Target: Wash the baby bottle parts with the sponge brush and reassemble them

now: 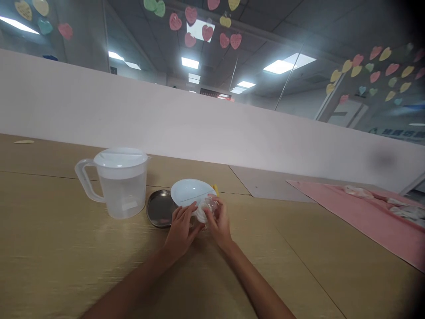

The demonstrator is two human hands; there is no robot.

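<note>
Both my hands meet over the table in front of a white bowl (191, 190). Between them is a small clear and white plastic container (203, 212), whose exact kind I cannot make out. My right hand (219, 221) grips its clear upper part with thumb and fingers. On the other side, my left hand (181, 228) closes around the white lower part, which its fingers partly hide. A shallow metal dish (160, 210) lies just left of my left hand, partly behind the bowl. Something yellow (216, 190) shows at the bowl's right edge.
A lidded translucent pitcher (122, 186) stands on the table at left, its handle pointing left. Pink cloth (358, 217) with crumpled plastic lies at right, near a grey sheet (265, 181). A low white wall (199, 128) with glass above borders the table's far side.
</note>
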